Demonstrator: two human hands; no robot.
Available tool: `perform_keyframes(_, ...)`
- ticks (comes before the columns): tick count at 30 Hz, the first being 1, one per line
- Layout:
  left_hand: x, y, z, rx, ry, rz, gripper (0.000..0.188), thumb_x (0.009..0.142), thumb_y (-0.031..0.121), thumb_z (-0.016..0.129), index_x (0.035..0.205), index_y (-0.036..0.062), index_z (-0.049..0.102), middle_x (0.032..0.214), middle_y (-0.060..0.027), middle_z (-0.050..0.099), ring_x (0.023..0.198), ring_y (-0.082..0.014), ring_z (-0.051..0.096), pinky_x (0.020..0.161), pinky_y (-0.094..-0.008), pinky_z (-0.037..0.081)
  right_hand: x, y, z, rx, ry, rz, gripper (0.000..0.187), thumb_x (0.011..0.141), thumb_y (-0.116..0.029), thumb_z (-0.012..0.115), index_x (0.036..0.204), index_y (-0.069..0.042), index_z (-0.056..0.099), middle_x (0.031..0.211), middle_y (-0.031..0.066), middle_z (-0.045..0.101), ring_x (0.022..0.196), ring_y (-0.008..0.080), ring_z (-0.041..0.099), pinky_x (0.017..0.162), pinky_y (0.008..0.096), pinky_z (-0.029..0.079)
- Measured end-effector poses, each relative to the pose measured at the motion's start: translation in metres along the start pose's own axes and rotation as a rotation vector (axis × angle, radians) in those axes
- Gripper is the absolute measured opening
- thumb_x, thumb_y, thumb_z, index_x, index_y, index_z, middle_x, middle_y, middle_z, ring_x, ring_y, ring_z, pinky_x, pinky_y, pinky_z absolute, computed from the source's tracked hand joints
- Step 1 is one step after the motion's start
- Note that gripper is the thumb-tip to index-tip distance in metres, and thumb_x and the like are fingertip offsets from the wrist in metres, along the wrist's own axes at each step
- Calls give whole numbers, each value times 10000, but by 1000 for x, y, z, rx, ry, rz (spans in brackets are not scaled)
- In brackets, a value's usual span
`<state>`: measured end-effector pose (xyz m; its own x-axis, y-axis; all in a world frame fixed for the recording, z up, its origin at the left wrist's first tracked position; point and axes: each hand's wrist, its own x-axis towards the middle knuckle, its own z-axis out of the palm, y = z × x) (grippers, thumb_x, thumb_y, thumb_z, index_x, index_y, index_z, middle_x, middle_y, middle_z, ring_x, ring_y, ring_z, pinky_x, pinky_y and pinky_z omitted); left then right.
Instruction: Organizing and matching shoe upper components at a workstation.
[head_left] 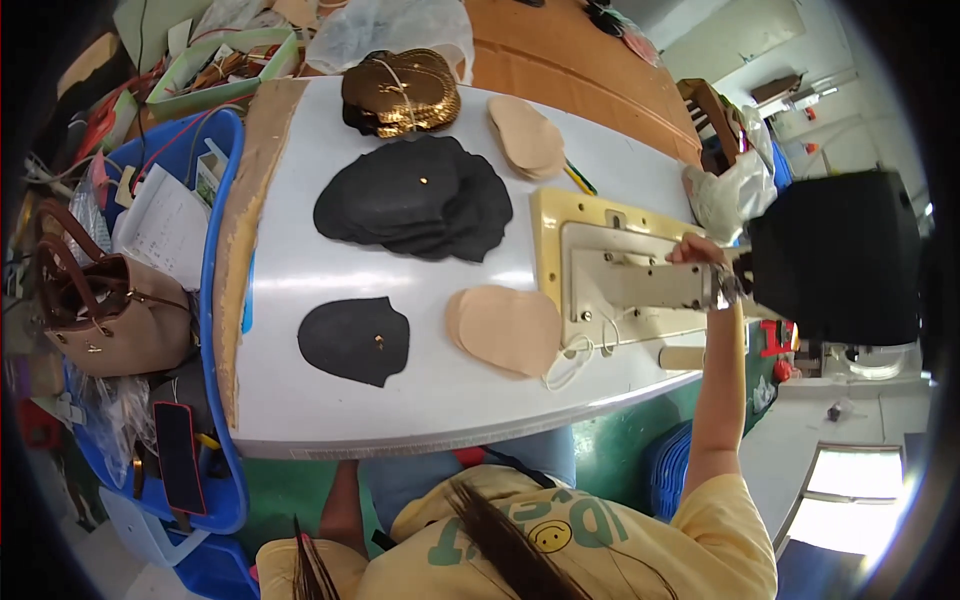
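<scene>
At the sewing machine on the right side of the table, my right hand reaches up behind the machine's narrow arm. Its fingers are curled at the machine head, and the metal parts partly hide what they grip. My left forearm goes down under the table's front edge, so the left hand is out of sight. Left of the machine lie beige sole-shaped pieces and a single black piece with a small gold dot. Farther back are a heap of similar black pieces and another beige stack.
A tied bundle of shiny gold-brown pieces sits at the table's back. Pens lie beside the machine. On the left, a blue bin holds a handbag and a phone. A large black block-shaped part stands right of the machine.
</scene>
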<state>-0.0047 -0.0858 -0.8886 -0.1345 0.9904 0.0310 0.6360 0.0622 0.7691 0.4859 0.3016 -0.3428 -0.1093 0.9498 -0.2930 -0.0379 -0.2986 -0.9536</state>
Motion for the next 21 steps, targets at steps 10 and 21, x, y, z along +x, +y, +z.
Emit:
perform_keyframes(10, 48, 317, -188, -31, -828, -313, 381, 881, 303, 566, 1163, 48, 590, 1131, -141, 627, 1038, -248, 605, 910, -369, 461, -102, 89, 26, -391, 976, -1042, 128, 858, -8, 545, 986, -11, 551, 912, 48, 571, 766, 114, 518, 692, 251, 438)
perform_keyframes(21, 200, 389, -249, -37, 80, 385, 336, 853, 139, 560, 1177, 52, 582, 1276, -146, 527, 1275, -310, 427, 1072, -413, 299, -46, 97, 156, -1064, -175, -727, 277, 687, -155, 719, 908, -13, 630, 924, 127, 621, 872, 284, 579, 747, 376, 484)
